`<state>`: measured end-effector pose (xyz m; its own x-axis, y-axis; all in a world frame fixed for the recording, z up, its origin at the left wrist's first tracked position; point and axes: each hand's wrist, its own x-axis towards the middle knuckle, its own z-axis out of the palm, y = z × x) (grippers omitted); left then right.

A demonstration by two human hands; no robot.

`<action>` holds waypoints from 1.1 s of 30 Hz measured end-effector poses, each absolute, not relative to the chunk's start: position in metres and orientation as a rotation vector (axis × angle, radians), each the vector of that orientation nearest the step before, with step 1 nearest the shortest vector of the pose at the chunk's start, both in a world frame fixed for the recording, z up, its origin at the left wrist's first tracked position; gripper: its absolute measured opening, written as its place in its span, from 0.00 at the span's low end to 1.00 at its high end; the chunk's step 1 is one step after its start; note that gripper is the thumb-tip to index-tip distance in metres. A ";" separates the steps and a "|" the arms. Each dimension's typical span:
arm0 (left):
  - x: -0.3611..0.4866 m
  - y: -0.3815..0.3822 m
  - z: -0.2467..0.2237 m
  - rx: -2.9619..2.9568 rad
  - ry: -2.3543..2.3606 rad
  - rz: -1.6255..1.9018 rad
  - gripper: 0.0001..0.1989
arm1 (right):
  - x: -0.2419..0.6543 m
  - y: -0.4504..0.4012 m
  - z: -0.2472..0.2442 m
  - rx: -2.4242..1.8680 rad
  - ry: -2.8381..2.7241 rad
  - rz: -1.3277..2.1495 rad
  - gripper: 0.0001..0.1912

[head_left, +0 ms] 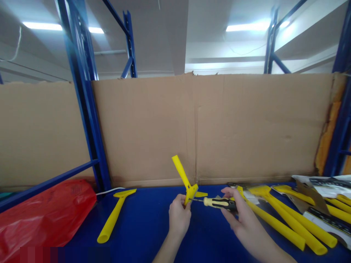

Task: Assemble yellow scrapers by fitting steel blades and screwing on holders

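My left hand (179,215) is closed on the head of a yellow T-shaped plastic tool (181,171), whose handle points up and away to the left. From the right, a screwdriver (218,203) with a cream and black handle lies level, its thin shaft reaching the tool's head. My right hand (241,219) has its fingers and thumb about the rear of that handle. Whether the tip sits in a screw is too small to tell. A yellow piece (201,194) shows just behind the held head; I cannot tell if it is part of it.
Another yellow T-shaped tool (115,215) lies on the blue tabletop (145,226) at left, near a red plastic bag (55,215). Several more yellow tools (287,219) and printed packages (329,223) are heaped at right. A cardboard panel (148,128) and blue rack posts (85,109) stand behind.
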<state>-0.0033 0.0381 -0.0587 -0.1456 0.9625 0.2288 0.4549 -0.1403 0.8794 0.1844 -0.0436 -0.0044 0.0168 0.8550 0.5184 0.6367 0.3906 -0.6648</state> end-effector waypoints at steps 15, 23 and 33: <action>-0.003 0.037 -0.057 1.625 1.602 1.236 0.01 | 0.185 -0.045 -0.001 -1.327 -1.645 0.297 0.14; -0.005 0.036 -0.055 1.678 1.569 1.215 0.02 | 0.188 -0.043 0.007 -1.496 -1.770 0.164 0.16; -0.005 0.035 -0.055 1.652 1.596 1.218 0.02 | 0.189 -0.040 -0.002 -1.353 -1.781 0.148 0.10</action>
